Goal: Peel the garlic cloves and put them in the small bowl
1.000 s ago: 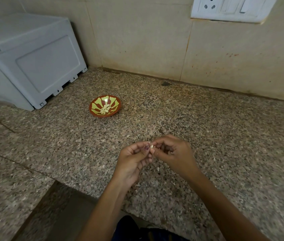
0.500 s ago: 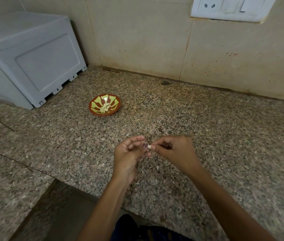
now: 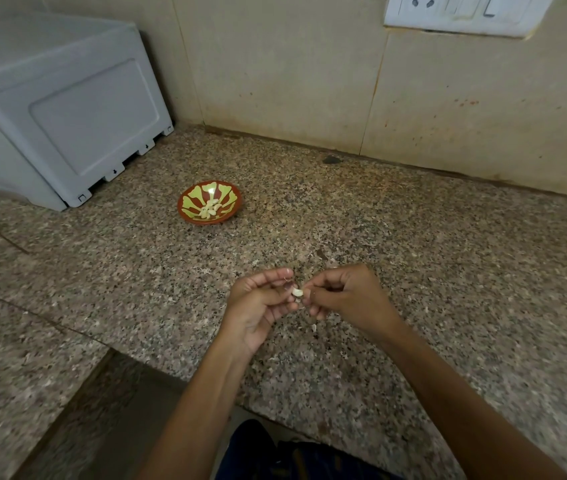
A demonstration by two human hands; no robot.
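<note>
A small white garlic clove (image 3: 297, 292) is held between both hands above the granite counter. My left hand (image 3: 261, 303) pinches it from the left with palm turned up and fingers curled. My right hand (image 3: 348, 294) pinches it from the right with thumb and forefinger. The small bowl (image 3: 188, 206), red-brown with yellow-green petals, stands farther back and to the left, holding several peeled cloves (image 3: 210, 209). A small pale scrap (image 3: 314, 328) lies on the counter just below my right hand.
A grey plastic box (image 3: 53, 109) stands at the back left of the counter (image 3: 448, 271). The tiled wall carries a white socket panel (image 3: 462, 12) at the top right. The counter's front edge drops off near my forearms.
Both hands stay together around the clove and have drifted slightly farther from me; more of the white clove shows between the fingertips now.
</note>
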